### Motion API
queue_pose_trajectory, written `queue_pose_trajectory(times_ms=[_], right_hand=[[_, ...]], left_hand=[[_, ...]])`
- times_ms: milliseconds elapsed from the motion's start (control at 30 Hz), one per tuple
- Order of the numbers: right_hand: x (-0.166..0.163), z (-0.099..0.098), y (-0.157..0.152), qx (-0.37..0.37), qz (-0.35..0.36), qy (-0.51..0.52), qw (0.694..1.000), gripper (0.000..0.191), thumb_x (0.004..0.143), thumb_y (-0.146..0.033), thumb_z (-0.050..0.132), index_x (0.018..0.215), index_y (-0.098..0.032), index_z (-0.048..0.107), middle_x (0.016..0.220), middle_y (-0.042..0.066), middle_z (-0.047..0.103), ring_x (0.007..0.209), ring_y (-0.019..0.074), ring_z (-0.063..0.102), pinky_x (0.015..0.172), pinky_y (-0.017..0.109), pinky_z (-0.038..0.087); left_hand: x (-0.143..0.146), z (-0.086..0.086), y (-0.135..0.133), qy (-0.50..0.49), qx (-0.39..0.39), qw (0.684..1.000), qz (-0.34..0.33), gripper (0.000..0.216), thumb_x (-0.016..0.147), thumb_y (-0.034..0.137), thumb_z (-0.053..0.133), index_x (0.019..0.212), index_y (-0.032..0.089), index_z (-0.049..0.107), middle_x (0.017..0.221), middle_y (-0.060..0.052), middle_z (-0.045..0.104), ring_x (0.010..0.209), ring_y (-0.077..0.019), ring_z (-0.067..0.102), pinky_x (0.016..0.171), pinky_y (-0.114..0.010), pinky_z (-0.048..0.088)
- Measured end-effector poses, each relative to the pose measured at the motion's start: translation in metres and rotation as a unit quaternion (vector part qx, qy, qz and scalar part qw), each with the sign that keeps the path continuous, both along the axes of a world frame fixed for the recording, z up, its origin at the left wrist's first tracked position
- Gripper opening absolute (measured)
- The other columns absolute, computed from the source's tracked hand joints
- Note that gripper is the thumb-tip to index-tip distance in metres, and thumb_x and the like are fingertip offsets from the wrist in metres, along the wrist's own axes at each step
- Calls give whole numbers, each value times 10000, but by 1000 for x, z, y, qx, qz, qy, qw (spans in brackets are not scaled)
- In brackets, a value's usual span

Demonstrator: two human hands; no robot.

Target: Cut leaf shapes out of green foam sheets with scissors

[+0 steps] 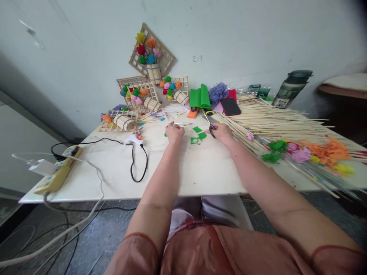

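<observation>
My left hand [174,132] rests on the white table [183,175], fingers curled closed over a small green scrap; what it holds is too small to name. My right hand [221,131] is closed on black-handled scissors [211,130], whose blades point away toward the back of the table. Between the two hands lie several green paper pieces [198,135].
A white glue gun [134,139] with a black cord lies left of my hands, a yellow power strip [59,173] at the left edge. Bamboo sticks [272,118] and paper flowers [304,152] cover the right side. Stick frames with flowers [143,95], green paper rolls [200,97], a phone [230,106] and a bottle [292,88] stand at the back.
</observation>
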State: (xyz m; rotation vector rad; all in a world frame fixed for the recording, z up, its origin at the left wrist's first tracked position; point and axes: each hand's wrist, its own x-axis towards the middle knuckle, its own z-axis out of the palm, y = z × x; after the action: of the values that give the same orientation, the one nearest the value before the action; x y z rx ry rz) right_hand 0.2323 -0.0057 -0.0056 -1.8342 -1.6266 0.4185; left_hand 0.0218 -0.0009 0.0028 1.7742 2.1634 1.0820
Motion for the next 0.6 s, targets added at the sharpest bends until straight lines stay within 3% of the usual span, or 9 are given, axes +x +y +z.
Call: queue_pose_trajectory(times_ms=[167,300,400,533,600], right_hand=[[-5,11,-10,-15,1,-62,998,440,722,-494,720,1082,-244,754,1010,89,745,957,285,675,756,336,492],[-6,10,-10,-11,10,-70,997,450,740,-488,710,1104,-227,746,1006,103,743,971,290,670,773,342,489],[-4,6,-7,1,18,-66,998,457,712,-480,736,1088,-222,746,979,106,741,947,295,671,759,350,493],[-4,0,-3,34,43,-51,997,376,686,-436,762,1008,-243,752,887,74,740,880,278,678,716,337,497],[-4,-1,-2,47,59,-41,996,327,681,-397,770,971,-247,751,851,61,739,855,266,681,702,325,497]], left_hand=[[-1,-4,-5,84,-34,994,68,302,742,225,557,972,140,733,1369,-167,539,1302,-332,430,1111,-448,256],[1,-6,-8,121,10,990,70,330,735,151,553,1030,179,699,1310,-137,567,1269,-320,437,1107,-462,246],[9,-6,-9,122,40,992,-9,286,787,126,516,995,213,693,1199,-117,621,1209,-287,471,1050,-419,314],[27,-8,-8,104,5,983,-149,148,826,224,574,886,211,709,1070,-148,652,1148,-306,495,1001,-425,353],[36,-10,-7,99,-5,977,-188,111,801,289,642,836,216,718,1039,-144,651,1158,-317,482,1010,-428,351]])
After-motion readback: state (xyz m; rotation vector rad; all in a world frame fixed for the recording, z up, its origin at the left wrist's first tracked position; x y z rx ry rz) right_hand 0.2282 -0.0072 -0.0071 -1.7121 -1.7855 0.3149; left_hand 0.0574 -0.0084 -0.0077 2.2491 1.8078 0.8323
